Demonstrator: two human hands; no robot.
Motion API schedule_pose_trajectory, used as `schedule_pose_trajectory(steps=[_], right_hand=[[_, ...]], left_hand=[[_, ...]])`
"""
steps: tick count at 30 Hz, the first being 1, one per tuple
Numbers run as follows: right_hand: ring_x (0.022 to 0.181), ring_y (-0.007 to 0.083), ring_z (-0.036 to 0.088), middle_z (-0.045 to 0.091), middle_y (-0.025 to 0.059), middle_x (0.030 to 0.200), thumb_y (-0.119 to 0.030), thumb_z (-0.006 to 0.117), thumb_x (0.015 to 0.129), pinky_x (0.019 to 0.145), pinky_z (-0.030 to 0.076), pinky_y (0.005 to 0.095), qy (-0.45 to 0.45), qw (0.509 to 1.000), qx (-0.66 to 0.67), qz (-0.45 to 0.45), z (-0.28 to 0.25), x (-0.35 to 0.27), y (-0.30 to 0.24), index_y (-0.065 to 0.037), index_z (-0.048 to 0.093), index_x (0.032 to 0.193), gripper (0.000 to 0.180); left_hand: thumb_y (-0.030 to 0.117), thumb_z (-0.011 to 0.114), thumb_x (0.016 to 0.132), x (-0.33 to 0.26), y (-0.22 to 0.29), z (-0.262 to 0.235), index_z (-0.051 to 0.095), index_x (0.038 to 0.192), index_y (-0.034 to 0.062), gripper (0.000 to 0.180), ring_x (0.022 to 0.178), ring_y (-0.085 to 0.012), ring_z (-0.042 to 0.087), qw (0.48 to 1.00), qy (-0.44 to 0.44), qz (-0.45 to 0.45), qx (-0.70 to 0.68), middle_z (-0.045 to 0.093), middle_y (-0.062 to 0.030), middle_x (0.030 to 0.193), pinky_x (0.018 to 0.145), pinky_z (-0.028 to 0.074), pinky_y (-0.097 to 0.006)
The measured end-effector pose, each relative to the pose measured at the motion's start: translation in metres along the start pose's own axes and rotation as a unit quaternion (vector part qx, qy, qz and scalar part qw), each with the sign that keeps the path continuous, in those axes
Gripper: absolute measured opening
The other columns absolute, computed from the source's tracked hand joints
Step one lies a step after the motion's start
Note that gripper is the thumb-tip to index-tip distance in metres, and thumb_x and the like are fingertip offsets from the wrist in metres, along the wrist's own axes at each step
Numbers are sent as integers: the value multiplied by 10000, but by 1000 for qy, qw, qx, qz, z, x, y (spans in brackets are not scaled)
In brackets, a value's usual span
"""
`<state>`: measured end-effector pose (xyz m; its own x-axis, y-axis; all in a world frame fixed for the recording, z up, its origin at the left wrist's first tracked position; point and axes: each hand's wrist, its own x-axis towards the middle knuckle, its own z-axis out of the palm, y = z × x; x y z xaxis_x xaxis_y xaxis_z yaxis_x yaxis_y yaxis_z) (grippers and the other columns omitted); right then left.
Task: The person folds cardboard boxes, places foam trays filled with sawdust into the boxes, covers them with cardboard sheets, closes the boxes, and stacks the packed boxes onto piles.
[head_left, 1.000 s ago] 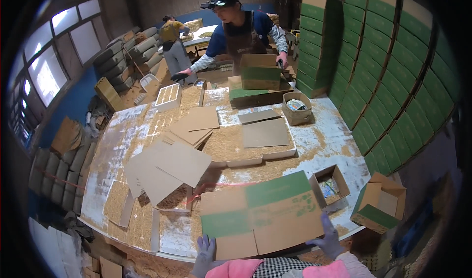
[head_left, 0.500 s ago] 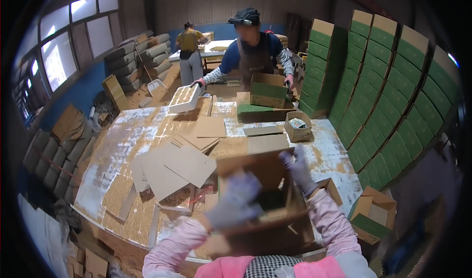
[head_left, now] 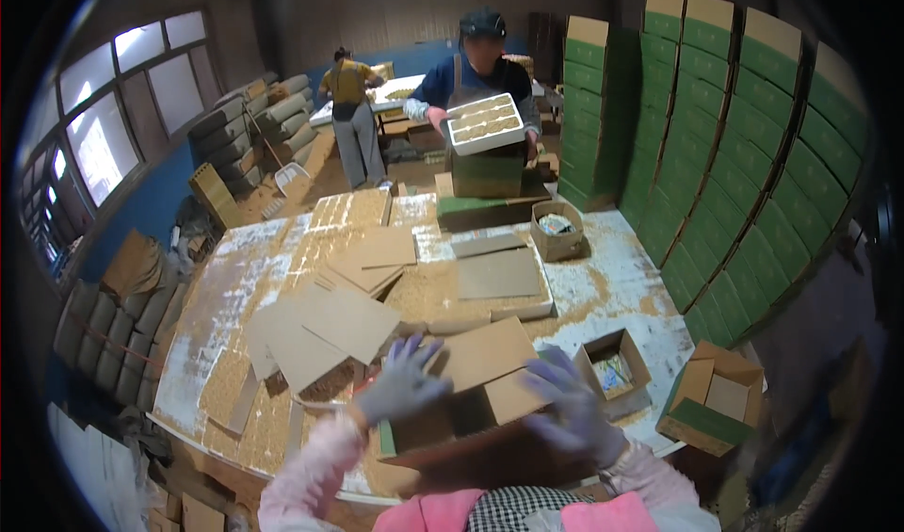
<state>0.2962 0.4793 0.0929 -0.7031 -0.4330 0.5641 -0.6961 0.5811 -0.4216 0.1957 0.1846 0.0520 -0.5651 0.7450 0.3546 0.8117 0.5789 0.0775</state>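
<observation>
Cardboard box, brown, flaps open: at near edge of table; left hand and right hand, gloved, fingers spread, pressing its flaps, neither closed around it

Dim workshop with blue lower walls, daylight through paned windows at left, stacked sacks beneath, a wall of green-and-tan cartons at right, worn pale surface in the middle.
</observation>
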Motion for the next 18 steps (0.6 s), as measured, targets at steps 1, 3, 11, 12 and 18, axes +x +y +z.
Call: schedule_pose_trajectory(steps=[1, 3, 11, 12, 18], right_hand=[[1311, 438, 321, 367, 276, 1387, -286, 568, 902, 1075, 252, 533, 20, 997, -75, 24, 9, 15, -6, -34, 351, 1387, 588], [1330, 393, 314, 314, 279, 1415, -312, 528, 924, 1076, 268, 507, -95, 965, -210, 127, 45, 12, 56, 8, 302, 1399, 616], [1325, 199, 331, 363, 153, 1424, -198, 348, 1008, 1068, 293, 349, -35, 879, 416, 231, 89, -40, 30, -21, 315, 1414, 444], [1219, 257, 442, 418, 200, 1359, -209, 415, 978, 984, 374, 354, 51, 989, 102, 94, 82, -16, 9, 2, 407, 1318, 400], [826, 371, 641, 638, 260, 907, -269, 595, 868, 722, 506, 435, -252, 946, 198, 41, 48, 110, -56, 25, 429, 1270, 525]], left_hand=[[343, 555, 877, 4, -34, 15, 581, 1027, 53, 327, 1196, -431, 422, 992, -71, 87, -57, 481, -212, 1261, 1063, 247, -548], [390, 564, 865, 47, -17, 1, 527, 1015, 46, 378, 1240, -450, 379, 956, -181, 25, -230, 468, -251, 1264, 1085, 185, -562], [186, 587, 812, -76, 19, -14, 341, 1374, -39, 653, 1270, -305, 413, 785, 259, -268, -494, 408, -203, 1375, 1083, 287, -375], [167, 560, 839, -85, 23, -8, 364, 1360, -34, 592, 1200, -275, 461, 800, 262, -297, -452, 469, -179, 1306, 1043, 332, -367], [191, 512, 910, -110, 42, 106, 448, 1308, 6, 444, 1022, -183, 534, 739, 102, -455, -486, 597, -102, 1079, 905, 440, -332]])
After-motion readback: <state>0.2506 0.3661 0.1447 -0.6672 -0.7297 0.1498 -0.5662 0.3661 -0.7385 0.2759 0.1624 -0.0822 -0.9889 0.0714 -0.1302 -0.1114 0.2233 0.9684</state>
